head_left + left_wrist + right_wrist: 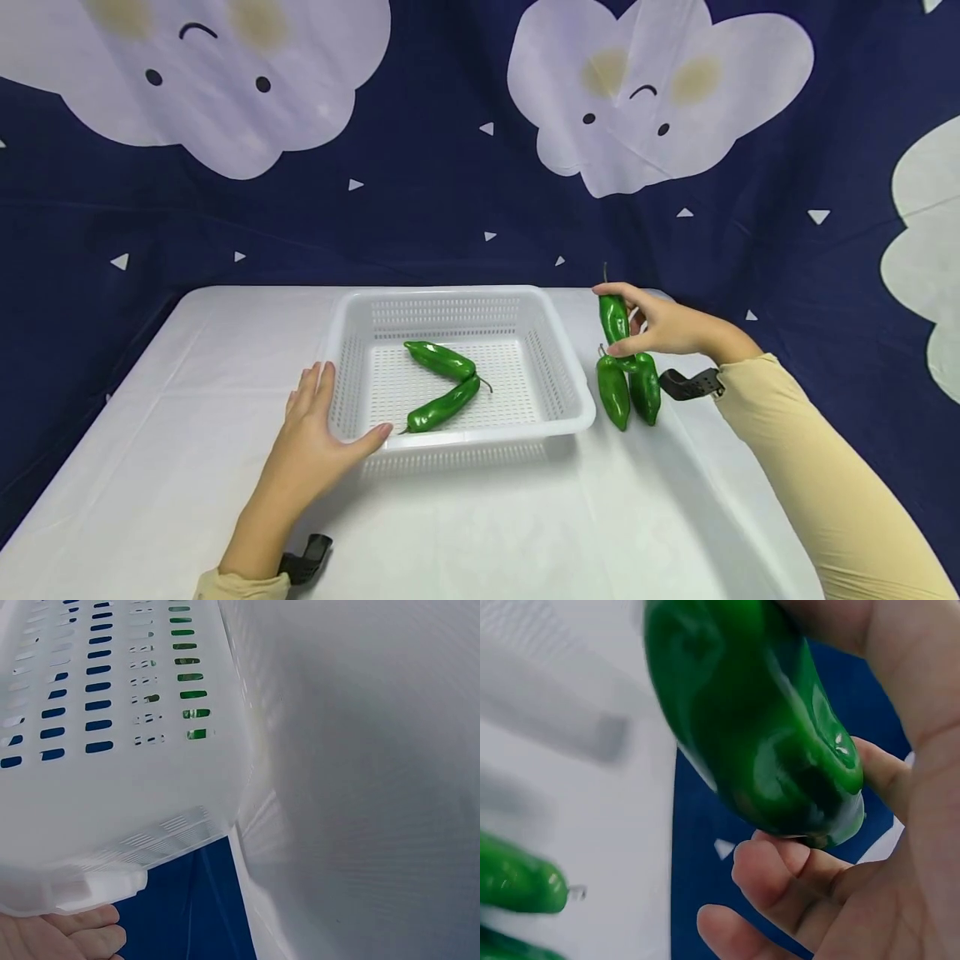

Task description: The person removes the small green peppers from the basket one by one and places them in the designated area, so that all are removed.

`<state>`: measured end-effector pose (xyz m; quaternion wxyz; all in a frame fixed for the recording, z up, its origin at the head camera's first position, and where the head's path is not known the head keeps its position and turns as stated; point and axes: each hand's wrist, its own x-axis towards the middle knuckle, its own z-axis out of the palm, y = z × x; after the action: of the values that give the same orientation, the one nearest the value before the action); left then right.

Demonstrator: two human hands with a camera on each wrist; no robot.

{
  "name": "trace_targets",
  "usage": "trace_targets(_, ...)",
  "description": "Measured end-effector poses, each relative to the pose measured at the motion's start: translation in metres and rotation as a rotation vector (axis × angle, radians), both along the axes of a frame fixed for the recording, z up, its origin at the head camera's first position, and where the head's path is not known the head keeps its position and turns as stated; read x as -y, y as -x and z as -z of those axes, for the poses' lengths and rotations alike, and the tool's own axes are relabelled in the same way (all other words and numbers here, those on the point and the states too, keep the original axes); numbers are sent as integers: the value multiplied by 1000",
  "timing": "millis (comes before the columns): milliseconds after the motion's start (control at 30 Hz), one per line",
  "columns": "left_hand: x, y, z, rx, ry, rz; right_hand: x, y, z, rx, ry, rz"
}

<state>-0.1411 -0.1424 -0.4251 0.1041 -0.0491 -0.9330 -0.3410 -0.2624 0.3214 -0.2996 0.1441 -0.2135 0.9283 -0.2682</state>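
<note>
My right hand [656, 323] holds a long green pepper [613, 318] between thumb and fingers, stem up, right of the basket. In the right wrist view this glossy pepper [742, 720] fills the upper middle, with fingertips around its lower end. Just below that hand, more green peppers [613, 393] lie on the table. My left hand [311, 446] is at the near left corner of a white plastic basket [465, 435], fingers extended along its left side and thumb at the front rim. Inside the basket are two green peppers [441, 360], their ends meeting in a V.
The white-covered table [480, 533] extends in front of the basket and to both sides. Behind it hangs a dark blue cloth [435, 225] with white clouds and small triangles. In the left wrist view, the slotted basket wall [112, 780] takes up the left side.
</note>
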Motion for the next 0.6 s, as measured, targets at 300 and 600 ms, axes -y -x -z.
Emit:
trace_targets(300, 1, 1, 0, 18, -2, 1, -17, 3, 17, 42, 25, 41)
trace_targets(600, 1, 1, 0, 32, 5, 1, -33, 4, 38, 84, 38, 71)
